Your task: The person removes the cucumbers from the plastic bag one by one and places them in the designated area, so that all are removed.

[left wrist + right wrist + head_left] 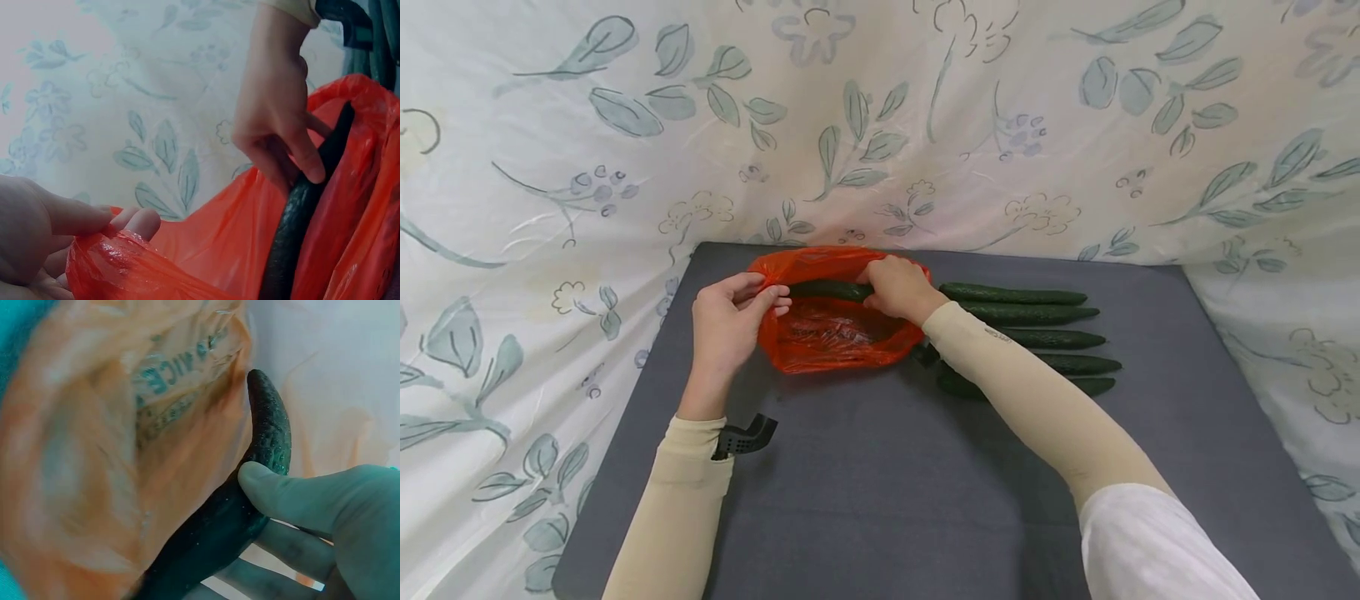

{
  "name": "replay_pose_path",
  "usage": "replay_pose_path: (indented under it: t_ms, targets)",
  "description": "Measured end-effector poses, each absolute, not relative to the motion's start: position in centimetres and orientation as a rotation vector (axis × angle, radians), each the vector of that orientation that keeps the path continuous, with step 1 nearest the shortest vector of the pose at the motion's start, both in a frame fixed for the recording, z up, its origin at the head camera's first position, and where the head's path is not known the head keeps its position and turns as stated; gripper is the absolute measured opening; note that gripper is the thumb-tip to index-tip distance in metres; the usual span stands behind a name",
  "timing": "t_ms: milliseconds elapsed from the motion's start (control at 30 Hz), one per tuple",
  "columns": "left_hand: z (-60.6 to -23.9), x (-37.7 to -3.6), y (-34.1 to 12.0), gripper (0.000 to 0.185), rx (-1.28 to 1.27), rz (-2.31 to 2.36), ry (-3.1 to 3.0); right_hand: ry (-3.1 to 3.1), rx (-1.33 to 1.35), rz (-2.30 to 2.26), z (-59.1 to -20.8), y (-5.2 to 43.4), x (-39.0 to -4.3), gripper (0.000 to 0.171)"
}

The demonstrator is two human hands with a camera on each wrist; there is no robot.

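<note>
A red plastic bag (pixel 842 354) lies with its mouth spread on the table. My left hand (pixel 730 317) pinches the bag's left edge between thumb and fingers, as the left wrist view also shows. Inside the bag's mouth, my right hand (pixel 898 287) grips a dark green cucumber (pixel 831 289) near its right end. In the right wrist view the thumb presses on the cucumber (pixel 212 525), with the fingers behind it and the printed bag wall (pixel 169 381) alongside. The cucumber's left end runs behind my left fingers in the head view.
Several more cucumbers (pixel 1037 313) lie side by side in a row to the right of the bag, partly hidden under my right forearm. The dark grey table (pixel 865 483) backs onto a floral curtain (pixel 880 125), which also hangs at both sides.
</note>
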State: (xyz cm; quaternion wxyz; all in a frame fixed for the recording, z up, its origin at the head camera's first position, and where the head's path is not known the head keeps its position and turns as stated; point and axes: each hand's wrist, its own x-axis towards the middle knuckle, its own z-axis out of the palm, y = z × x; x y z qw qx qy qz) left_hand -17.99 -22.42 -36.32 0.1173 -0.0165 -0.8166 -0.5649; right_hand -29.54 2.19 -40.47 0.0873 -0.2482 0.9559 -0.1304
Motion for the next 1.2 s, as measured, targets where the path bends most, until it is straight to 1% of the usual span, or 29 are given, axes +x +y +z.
replay_pose_path:
  t_ms: [133, 267, 467, 633, 900, 1200]
  targets:
    - [-36.4, -18.0, -22.4, 0.034, -0.040, -1.620, -2.406, 2.828, -0.720, -0.415, -39.3, 2.1, -29.0, 0.042]
    - [-36.2, -17.9, -22.3, 0.032, -0.047, -1.682, -2.377, 2.807, -0.744, -0.484, -38.2, 1.9, -28.5, 0.042]
    - [-36.1, -17.8, -22.2, 0.033, -0.075, -1.773, -2.327, 2.733, -0.721, -0.596, -37.8, 1.9, -28.2, 0.045]
    - [-36.2, -17.9, -22.3, 0.036, -0.066, -1.779, -2.306, 2.704, -0.730, -0.554, -37.5, 2.2, -27.4, 0.044]
    - [-36.3, -18.0, -22.5, 0.039, -0.075, -1.821, -2.264, 2.737, -0.794, -0.503, -36.5, 3.8, -25.5, 0.040]
    - [-36.5, -18.1, -22.7, 0.041, -0.040, -1.840, -2.238, 2.789, -0.809, -0.520, -36.1, 6.6, -23.9, 0.044]
